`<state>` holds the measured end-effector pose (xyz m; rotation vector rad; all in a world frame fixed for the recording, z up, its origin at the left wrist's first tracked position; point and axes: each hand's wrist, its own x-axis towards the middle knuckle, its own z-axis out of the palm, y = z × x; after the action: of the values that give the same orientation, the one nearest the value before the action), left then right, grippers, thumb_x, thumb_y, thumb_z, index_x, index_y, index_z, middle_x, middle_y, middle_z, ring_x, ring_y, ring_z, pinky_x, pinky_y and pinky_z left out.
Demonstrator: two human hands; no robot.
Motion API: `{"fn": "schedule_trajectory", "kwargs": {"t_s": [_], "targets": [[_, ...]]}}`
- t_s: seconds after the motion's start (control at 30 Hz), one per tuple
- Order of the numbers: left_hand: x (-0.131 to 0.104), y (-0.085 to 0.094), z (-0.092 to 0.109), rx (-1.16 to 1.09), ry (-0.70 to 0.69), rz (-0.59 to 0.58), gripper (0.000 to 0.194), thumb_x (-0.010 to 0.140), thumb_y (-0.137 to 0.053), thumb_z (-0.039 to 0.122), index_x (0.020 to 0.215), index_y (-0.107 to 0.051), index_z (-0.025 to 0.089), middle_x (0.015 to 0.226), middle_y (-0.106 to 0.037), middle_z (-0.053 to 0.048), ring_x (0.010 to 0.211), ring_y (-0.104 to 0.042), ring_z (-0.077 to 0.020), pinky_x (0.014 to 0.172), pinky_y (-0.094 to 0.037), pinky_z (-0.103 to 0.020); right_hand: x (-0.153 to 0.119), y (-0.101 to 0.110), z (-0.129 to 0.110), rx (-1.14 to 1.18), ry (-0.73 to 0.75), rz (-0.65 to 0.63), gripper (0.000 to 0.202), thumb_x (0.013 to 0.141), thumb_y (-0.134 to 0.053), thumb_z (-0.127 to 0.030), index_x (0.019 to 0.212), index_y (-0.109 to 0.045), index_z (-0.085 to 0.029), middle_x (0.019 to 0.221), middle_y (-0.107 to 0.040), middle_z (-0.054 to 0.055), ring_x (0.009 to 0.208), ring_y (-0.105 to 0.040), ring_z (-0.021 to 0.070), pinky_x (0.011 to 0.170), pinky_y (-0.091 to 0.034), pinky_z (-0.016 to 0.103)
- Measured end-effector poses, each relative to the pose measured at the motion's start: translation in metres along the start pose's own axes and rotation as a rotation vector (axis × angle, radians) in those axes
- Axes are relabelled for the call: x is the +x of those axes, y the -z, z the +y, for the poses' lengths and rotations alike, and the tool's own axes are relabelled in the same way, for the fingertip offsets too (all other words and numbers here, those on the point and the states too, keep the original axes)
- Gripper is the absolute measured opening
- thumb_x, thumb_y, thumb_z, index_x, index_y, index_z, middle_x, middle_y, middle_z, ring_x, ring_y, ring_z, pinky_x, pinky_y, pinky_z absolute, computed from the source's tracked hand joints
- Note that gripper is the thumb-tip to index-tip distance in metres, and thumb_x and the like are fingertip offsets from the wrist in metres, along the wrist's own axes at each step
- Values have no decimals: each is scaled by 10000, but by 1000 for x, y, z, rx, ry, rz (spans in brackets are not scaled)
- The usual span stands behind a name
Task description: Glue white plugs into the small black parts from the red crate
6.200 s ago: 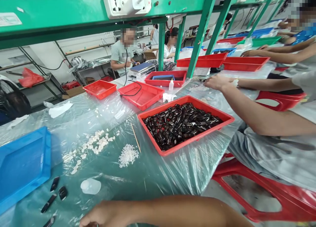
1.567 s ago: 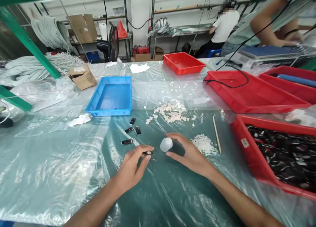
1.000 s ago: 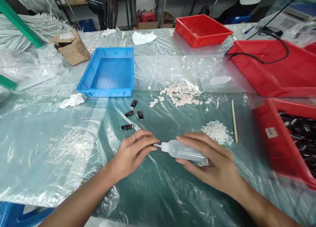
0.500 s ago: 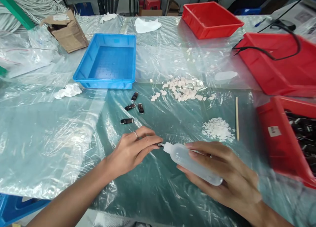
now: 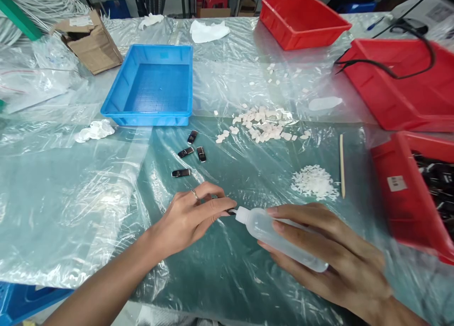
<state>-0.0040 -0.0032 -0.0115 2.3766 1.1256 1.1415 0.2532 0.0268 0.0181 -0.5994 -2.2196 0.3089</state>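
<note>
My right hand [image 5: 329, 255] grips a translucent squeeze bottle [image 5: 269, 231] lying nearly flat, its white nozzle pointing left. The nozzle tip meets a small black part [image 5: 231, 212] pinched in the fingertips of my left hand [image 5: 189, 217], which rests on the plastic-covered table and wears a ring. Most of the black part is hidden by my fingers. Several more small black parts [image 5: 191, 152] lie on the table just beyond my left hand.
An empty blue tray [image 5: 151, 87] sits at the back left. Piles of white bits [image 5: 264, 125] and finer white pieces [image 5: 314, 182] lie beside a wooden stick [image 5: 342, 165]. Red trays [image 5: 407, 184] line the right; one holds black parts. A cardboard box [image 5: 90, 45] stands far left.
The view has swung from the right-hand benches down to my own hands. My right hand picked up the squeeze bottle, laid it nearly flat and brought its nozzle to the black part in my left fingers.
</note>
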Motion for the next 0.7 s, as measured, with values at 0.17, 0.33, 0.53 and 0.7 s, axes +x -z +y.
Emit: {"fn": "schedule_trajectory", "kwargs": {"t_s": [0.17,0.33,0.53,0.7], "targets": [[-1,0,-1,-10,4,-13,183,1079,-532,147,1235,-619,187,1089,-691,-93,793,-758,-163,621,-605,-279,-1,-1,3,43,-14,12,856,831,-799,-79,1571,-502,-390,1067,-841,23,811,-813,284,591,-678,389],[-1,0,-1,29,5,-25,183,1097,-502,176,1245,-606,201,1088,-690,-84,753,-739,-142,580,-572,-261,-1,2,1,-98,124,-45,889,840,-785,-34,1599,-454,-359,934,-853,-37,849,-823,261,565,-667,361],[0,1,1,52,12,-31,176,1113,-468,211,1230,-600,218,1074,-698,-73,694,-717,-115,541,-549,-237,-14,6,-4,-163,149,-106,676,840,-773,-53,1470,-625,-250,1008,-857,-11,875,-814,227,542,-665,340],[0,0,0,40,-1,-18,177,1105,-483,192,1222,-616,192,1080,-716,-85,706,-732,-119,559,-549,-231,-19,8,-5,-110,91,-96,795,843,-763,-58,1572,-506,-241,1053,-844,41,869,-800,241,550,-650,355]]}}
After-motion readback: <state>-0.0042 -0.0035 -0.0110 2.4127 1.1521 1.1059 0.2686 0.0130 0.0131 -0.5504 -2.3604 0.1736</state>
